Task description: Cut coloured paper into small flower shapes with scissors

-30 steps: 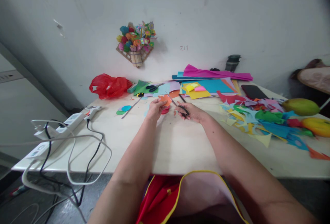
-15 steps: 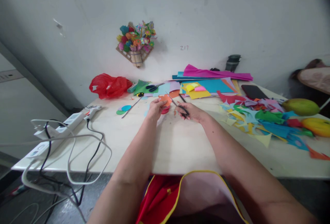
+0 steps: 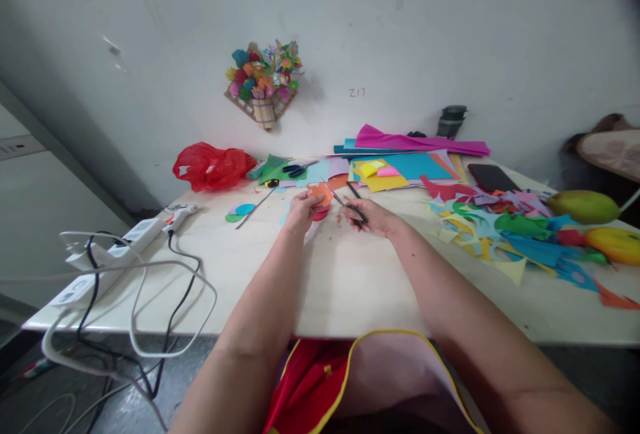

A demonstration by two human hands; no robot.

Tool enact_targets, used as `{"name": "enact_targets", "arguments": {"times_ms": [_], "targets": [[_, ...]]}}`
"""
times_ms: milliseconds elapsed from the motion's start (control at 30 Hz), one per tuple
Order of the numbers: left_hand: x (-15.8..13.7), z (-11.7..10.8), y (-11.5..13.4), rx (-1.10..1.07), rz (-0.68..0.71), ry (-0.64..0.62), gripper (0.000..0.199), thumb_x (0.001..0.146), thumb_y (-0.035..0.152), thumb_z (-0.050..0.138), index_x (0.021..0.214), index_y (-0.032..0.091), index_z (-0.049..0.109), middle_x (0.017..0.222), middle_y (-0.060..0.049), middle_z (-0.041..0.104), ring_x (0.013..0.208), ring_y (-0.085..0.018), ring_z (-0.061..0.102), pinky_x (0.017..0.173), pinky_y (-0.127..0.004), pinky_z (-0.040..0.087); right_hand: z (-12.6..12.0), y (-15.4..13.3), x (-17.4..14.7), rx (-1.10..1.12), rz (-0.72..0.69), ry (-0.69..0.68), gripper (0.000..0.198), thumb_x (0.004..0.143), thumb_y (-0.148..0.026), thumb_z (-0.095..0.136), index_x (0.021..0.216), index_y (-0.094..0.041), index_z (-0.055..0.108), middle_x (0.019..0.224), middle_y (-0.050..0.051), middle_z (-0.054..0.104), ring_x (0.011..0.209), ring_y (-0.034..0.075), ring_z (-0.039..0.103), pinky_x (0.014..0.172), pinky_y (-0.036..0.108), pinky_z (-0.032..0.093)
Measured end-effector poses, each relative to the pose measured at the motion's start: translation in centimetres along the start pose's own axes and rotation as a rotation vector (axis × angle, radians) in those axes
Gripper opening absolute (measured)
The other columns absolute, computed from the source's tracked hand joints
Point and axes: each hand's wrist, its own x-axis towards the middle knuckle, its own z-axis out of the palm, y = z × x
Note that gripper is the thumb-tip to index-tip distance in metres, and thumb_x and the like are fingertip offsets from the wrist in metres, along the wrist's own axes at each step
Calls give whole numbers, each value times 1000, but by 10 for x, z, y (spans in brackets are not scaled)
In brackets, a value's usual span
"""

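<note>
Between its thumb and fingers my left hand [image 3: 302, 211] pinches a small piece of orange paper [image 3: 323, 193]. My right hand [image 3: 374, 217] is closed round the handles of dark scissors [image 3: 356, 213], whose blades point up and left at the orange paper's right edge. Just under the held paper lies a red paper disc [image 3: 321, 214], partly hidden by my left fingers. To the left, blue and green paper discs [image 3: 245, 209] rest on the table beside a thin dark strip [image 3: 256, 208].
A power strip [image 3: 131, 239] with tangled cables runs along the left edge. At the back are a red plastic bag [image 3: 213, 166], another pair of scissors [image 3: 295, 170] and coloured paper sheets [image 3: 427, 169]. Paper scraps [image 3: 525, 225], a phone [image 3: 493, 178] and yellow-green fruit [image 3: 584, 207] lie right.
</note>
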Motion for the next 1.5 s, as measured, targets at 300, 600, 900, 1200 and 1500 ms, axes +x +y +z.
{"name": "enact_targets", "arguments": {"times_ms": [300, 600, 900, 1200, 1500], "targets": [[0, -1, 0, 1, 12, -15, 28, 49, 7, 81, 57, 14, 55, 61, -2, 65, 56, -13, 65, 55, -23, 51, -1, 2, 1, 27, -4, -5, 22, 84, -31, 66, 71, -16, 55, 52, -3, 55, 38, 6, 49, 29, 17, 22], [-1, -2, 1, -9, -9, -16, 26, 51, 6, 81, 63, 11, 58, 64, -4, 66, 57, -13, 65, 59, -25, 53, 4, -8, -5, 42, 42, 12, 22, 84, -27, 64, 68, -17, 52, 49, -3, 53, 36, 6, 46, 29, 17, 19], [2, -8, 0, -9, -22, -53, 25, 52, 7, 82, 67, 10, 62, 68, -6, 68, 61, -14, 67, 65, -26, 55, 1, -9, -5, 50, 51, -6, 22, 85, -23, 59, 65, -17, 51, 49, -3, 52, 36, 6, 45, 30, 19, 17], [2, -11, 1, -15, -25, -86, 26, 52, 7, 82, 67, 12, 62, 71, -5, 69, 63, -14, 67, 68, -27, 55, 3, -13, -9, 40, 36, 1, 14, 82, -21, 62, 69, -16, 56, 50, -3, 53, 36, 6, 42, 33, 20, 23], [-1, -11, 6, -7, -41, -122, 26, 52, 7, 81, 70, 12, 63, 71, -5, 68, 62, -14, 65, 68, -28, 55, 1, -12, -7, -8, 59, -5, 14, 83, -23, 64, 72, -15, 60, 53, -4, 54, 36, 5, 41, 37, 18, 27]]}}
